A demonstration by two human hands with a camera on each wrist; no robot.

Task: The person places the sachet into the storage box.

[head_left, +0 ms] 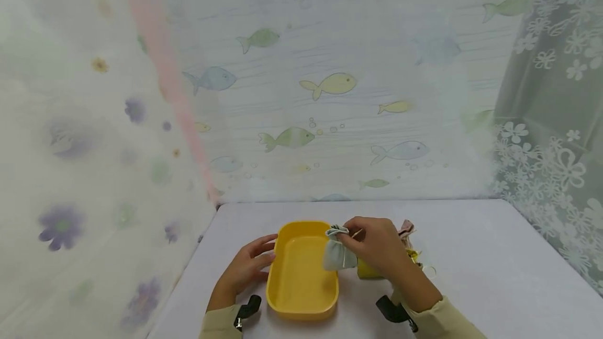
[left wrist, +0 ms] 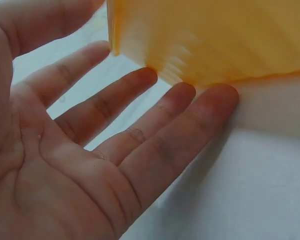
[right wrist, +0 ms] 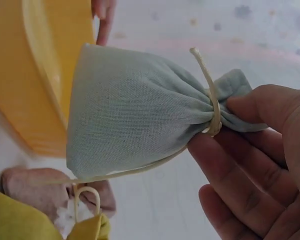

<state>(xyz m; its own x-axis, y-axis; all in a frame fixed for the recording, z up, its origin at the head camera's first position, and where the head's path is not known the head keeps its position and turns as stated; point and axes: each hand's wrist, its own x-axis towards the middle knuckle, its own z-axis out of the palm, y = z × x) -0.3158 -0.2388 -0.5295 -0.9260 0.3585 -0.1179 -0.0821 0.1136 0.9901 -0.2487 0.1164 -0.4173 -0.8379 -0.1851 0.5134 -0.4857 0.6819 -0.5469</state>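
Note:
A pale grey-green drawstring pouch (right wrist: 132, 107) hangs from my right hand (head_left: 377, 242), whose thumb and fingers pinch its gathered neck by the cream cord (right wrist: 213, 107). In the head view the pouch is at the right rim of a yellow plastic tray (head_left: 301, 305). No contents show in the tray. My left hand (head_left: 247, 266) is at the tray's left side; in the left wrist view its extended fingertips (left wrist: 222, 97) touch the outer wall.
To the right of the tray, partly behind my right hand, lie a mustard-yellow pouch (head_left: 369, 271) and a dusky pink pouch (head_left: 406, 227). A white cloth covers the table (head_left: 490, 276). Fish-printed curtain (head_left: 330, 161) closes off the back.

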